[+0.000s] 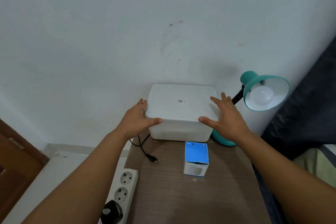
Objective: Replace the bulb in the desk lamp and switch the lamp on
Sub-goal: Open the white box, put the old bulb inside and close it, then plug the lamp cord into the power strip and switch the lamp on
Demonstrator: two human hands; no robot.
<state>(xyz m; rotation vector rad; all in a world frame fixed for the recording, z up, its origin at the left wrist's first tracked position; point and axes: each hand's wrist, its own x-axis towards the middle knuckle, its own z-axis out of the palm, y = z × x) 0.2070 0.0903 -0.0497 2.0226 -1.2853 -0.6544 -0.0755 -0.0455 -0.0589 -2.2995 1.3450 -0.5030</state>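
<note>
Both hands, left hand (pixel 138 120) and right hand (pixel 227 120), spread open-fingered against the smooth white lidded plastic box (pixel 181 112), while the teal desk lamp (pixel 261 91) with its round frosted bulb (pixel 261 96) stands at three o'clock of it and the blue-topped cardboard bulb carton (pixel 196 158) at six o'clock on the wood-grain table (pixel 181 196).

Both hands (pixel 138 120) around white box (pixel 181 107)

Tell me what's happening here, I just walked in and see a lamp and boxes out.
A person has both hands on a white lidded box at the back of the table: left hand at its left edge, right hand on its right side. The teal lamp has a bulb fitted but unlit; its plug lies unplugged near the power strip. A bulb carton stands closed.
</note>
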